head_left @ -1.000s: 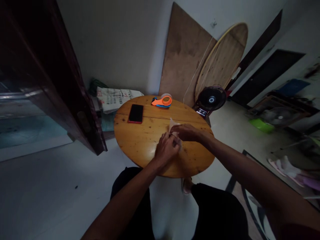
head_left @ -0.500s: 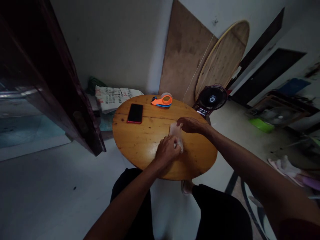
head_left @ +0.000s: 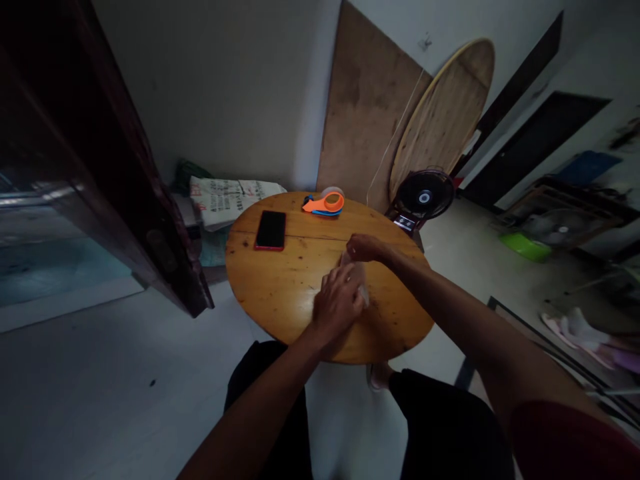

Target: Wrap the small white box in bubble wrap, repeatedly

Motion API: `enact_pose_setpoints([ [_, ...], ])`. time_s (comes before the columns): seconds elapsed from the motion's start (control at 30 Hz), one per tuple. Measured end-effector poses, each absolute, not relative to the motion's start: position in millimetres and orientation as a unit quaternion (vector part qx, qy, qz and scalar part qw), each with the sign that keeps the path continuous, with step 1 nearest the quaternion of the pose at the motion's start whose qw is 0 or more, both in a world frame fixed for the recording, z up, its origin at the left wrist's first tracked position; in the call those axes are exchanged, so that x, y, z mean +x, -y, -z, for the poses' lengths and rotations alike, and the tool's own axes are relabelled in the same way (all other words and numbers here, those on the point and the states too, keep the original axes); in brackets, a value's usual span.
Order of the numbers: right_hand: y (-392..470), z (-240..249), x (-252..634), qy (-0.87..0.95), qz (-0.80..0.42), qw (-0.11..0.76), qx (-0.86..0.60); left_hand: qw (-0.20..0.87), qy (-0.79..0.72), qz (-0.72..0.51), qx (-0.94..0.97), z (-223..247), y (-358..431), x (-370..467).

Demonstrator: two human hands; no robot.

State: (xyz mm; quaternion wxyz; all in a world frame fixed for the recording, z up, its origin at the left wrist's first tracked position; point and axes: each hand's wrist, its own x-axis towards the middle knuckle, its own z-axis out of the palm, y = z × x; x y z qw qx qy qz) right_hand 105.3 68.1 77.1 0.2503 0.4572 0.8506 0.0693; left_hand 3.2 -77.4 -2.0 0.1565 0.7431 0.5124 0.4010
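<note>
A small pale, thin piece [head_left: 363, 285], perhaps paper or a plastic bag, lies on the round wooden table [head_left: 275, 287], mostly covered by my hands. My left hand [head_left: 337, 301] rests over its near part with the fingers curled onto it. At the far end of the piece, my right hand [head_left: 363, 247] has its fingers closed together on the edge. Its exact kind cannot be made out. Toward the table's back edge lies an orange and blue tape dispenser [head_left: 325, 203]. A black phone with a red rim [head_left: 271, 230] lies to the left.
A dark fan [head_left: 424, 197] stands just behind the table's right side. Printed sacks [head_left: 230, 200] are piled at the back left, near a dark door frame [head_left: 170, 253]. Boards [head_left: 370, 100] lean on the wall. Another person's feet [head_left: 575, 333] show at right.
My right hand has moved left and closed in on the far end of the pale piece. My left hand has flattened further over it, hiding more of it.
</note>
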Motion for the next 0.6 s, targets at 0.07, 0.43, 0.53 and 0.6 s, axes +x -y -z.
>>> enact_pose_setpoints([
  [0.07, -68.0, -71.6, 113.1, -0.855, -0.074, 0.215, 0.467, 0.154, -0.509, -0.388, 0.753, 1.6, 77.1, 3.5],
  [0.43, -44.4, -57.5, 174.3, -0.697, 0.177, -0.143, 0.681, 0.181, -0.49, -0.417, 0.744, 8.2, 72.7, 3.2],
  [0.53, -37.6, -46.6, 173.2, -0.638, 0.309, -0.174, 0.683, 0.186, -0.49, -0.416, 0.744, 9.5, 71.4, 3.0],
  [0.6, -38.6, -37.7, 169.2, -0.599, 0.36, -0.225, 0.679, 0.187, -0.491, -0.414, 0.743, 10.0, 70.5, 3.0],
])
